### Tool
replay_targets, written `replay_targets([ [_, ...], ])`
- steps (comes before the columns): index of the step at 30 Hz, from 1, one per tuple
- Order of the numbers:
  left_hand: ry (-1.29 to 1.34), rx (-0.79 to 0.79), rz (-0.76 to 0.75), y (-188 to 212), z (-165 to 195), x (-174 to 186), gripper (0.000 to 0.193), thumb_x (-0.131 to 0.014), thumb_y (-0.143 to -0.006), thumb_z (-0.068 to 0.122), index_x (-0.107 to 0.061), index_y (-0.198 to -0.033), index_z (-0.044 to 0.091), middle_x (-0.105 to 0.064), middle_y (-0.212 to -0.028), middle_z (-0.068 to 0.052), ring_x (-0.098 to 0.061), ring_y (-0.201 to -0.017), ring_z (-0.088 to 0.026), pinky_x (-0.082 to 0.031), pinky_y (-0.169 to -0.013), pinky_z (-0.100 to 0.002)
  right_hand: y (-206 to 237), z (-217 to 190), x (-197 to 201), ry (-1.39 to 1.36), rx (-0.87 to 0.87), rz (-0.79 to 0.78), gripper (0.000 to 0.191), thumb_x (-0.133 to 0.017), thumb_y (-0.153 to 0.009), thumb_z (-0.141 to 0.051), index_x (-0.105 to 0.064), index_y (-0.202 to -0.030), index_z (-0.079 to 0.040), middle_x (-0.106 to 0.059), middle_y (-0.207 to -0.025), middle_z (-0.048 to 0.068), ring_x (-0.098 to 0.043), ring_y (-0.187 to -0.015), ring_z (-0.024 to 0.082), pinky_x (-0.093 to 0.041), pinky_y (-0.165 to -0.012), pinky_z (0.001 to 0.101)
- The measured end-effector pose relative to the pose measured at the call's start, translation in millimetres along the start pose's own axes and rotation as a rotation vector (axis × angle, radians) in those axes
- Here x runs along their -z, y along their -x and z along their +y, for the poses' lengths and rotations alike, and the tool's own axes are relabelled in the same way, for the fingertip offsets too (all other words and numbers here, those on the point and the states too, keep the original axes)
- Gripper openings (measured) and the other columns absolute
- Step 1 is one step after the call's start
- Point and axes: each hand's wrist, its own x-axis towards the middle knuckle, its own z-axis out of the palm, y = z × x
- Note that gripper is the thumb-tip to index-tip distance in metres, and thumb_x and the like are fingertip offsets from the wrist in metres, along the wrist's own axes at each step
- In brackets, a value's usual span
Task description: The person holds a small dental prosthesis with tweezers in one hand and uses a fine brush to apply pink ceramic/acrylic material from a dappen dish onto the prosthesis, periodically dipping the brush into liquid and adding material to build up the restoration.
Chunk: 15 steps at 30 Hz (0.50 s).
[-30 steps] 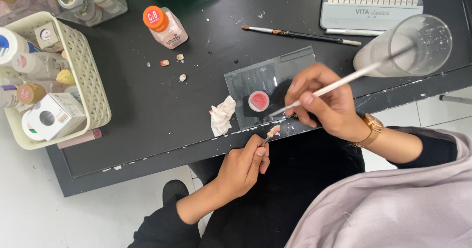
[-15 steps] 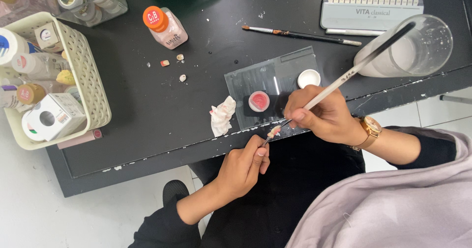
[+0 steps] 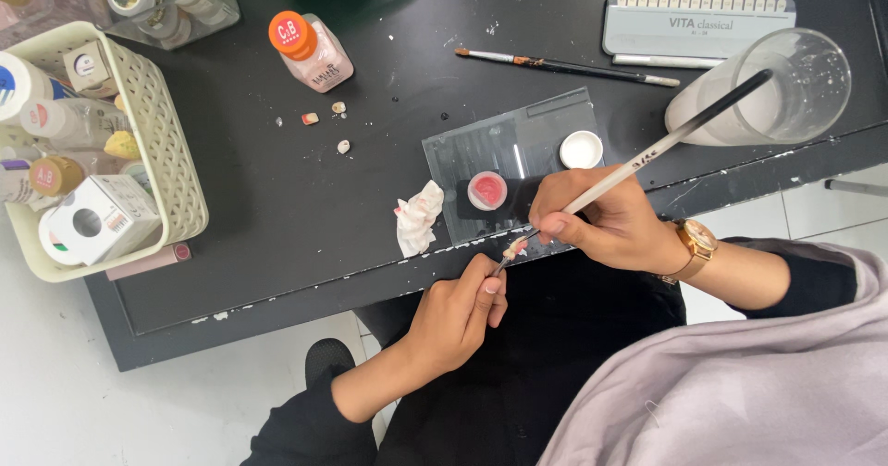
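My left hand (image 3: 455,316) is below the table's front edge, pinching a thin tool that carries a small tooth-coloured piece (image 3: 514,247) at its tip. My right hand (image 3: 606,221), with a wristwatch, grips a long white-handled brush (image 3: 668,141) like a pen. The brush tip touches the small piece. Just behind my hands lies a glass mixing plate (image 3: 532,133) with a pink dab of paste (image 3: 487,190) and a small white round dish (image 3: 581,149).
A crumpled tissue (image 3: 418,216) lies left of the plate. A clear glass cup (image 3: 772,87), a second brush (image 3: 564,66) and a tooth shade guide (image 3: 703,18) sit at the back right. An orange-capped bottle (image 3: 310,52), tiny tooth pieces (image 3: 324,117) and a cream basket (image 3: 171,165) of jars are at the left.
My right hand has drawn back from over the plate, uncovering the white dish, and brought the brush tip down onto the small piece. My left hand has barely moved.
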Motion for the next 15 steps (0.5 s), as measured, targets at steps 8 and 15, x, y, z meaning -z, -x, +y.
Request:
replay_targets([
  [8, 0.001, -0.003, -0.003, -0.2, 0.2, -0.1, 0.025, -0.037, -0.113, 0.019, -0.052, -0.101, 0.004, -0.059, -0.061, -0.002, -0.062, -0.051, -0.016, -0.048, -0.053, -0.029, -1.0, 0.0, 0.0, 0.032, -0.011, -0.007, 0.014, -0.062, -0.105, -0.015, -0.062, -0.097, -0.004, -0.066, -0.081, 0.004, -0.065, -0.073, 0.012, -0.056, -0.069, 0.0273],
  [15, -0.004, 0.005, -0.003, -0.1, 0.4, 1.0, 0.025, -0.037, -0.113, 0.020, -0.052, -0.101, 0.003, -0.059, -0.062, -0.003, -0.062, -0.051, -0.017, -0.048, -0.054, -0.030, -1.3, 0.7, -0.5, 0.046, -0.012, 0.001, 0.014, -0.062, -0.105, -0.015, -0.062, -0.097, -0.003, -0.067, -0.080, 0.004, -0.066, -0.072, 0.012, -0.056, -0.068, 0.0272],
])
